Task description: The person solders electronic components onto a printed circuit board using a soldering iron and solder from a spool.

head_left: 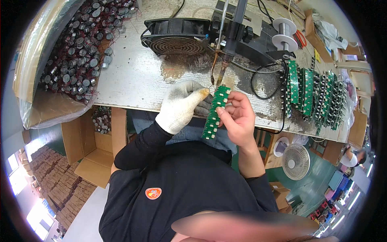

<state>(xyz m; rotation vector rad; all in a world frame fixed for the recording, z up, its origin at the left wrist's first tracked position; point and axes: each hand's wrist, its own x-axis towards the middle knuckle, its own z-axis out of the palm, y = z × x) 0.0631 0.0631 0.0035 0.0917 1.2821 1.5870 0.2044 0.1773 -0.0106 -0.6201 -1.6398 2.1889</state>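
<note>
left hand (180, 105): gloved, pinching a small part at strip top, frame centre
right hand (238, 119): bare, clamped on green board strip (215, 113), steadying it under soldering iron (221, 76)

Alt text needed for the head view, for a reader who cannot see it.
A gloved left hand and bare right hand hold a green circuit board strip up to a fixed soldering iron tip at a stained workbench. A black fan sits behind; stacked green boards stand right, a bag of small metal cylinders left.

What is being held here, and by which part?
A green circuit-board strip: bare right hand grips its middle edge; gloved left hand pinches near its top.
</note>
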